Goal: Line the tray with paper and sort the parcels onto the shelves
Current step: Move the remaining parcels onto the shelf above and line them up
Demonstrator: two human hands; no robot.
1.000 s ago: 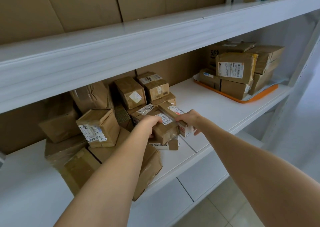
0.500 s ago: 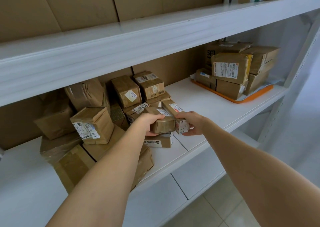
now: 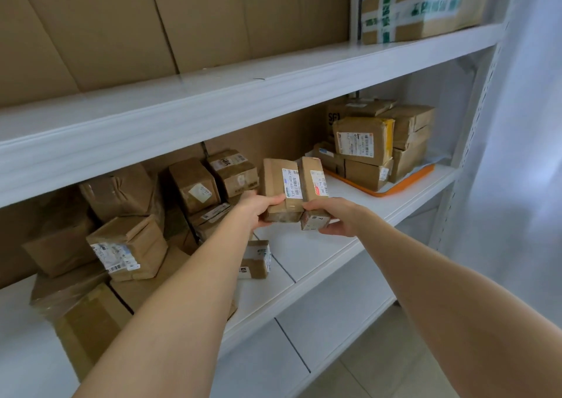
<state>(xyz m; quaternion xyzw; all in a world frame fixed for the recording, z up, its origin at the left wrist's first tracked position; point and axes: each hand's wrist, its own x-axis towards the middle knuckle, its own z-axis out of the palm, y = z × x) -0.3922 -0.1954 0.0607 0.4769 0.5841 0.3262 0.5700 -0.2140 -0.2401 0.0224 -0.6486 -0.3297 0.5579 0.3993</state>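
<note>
Left of the left hand, a loose pile of brown parcels (image 3: 127, 245) crowds the middle shelf (image 3: 319, 254), several tilted against each other. Just under the left wrist a small parcel (image 3: 257, 259) lies flat, partly hidden by the forearm. The left hand (image 3: 258, 212) grasps the left parcel (image 3: 281, 191) by its near end, thumb on top, label facing up. Touching its right side is the right parcel (image 3: 314, 191), gripped at its near end by the right hand (image 3: 337, 218). Both parcels are held above the shelf board. Well to the right of the right hand sits the orange tray (image 3: 404, 183), carrying stacked parcels (image 3: 362, 140), with pale paper (image 3: 424, 166) showing beneath them. Above and right of the hands, a taped box (image 3: 425, 8) rests on the upper shelf (image 3: 213, 108).
</note>
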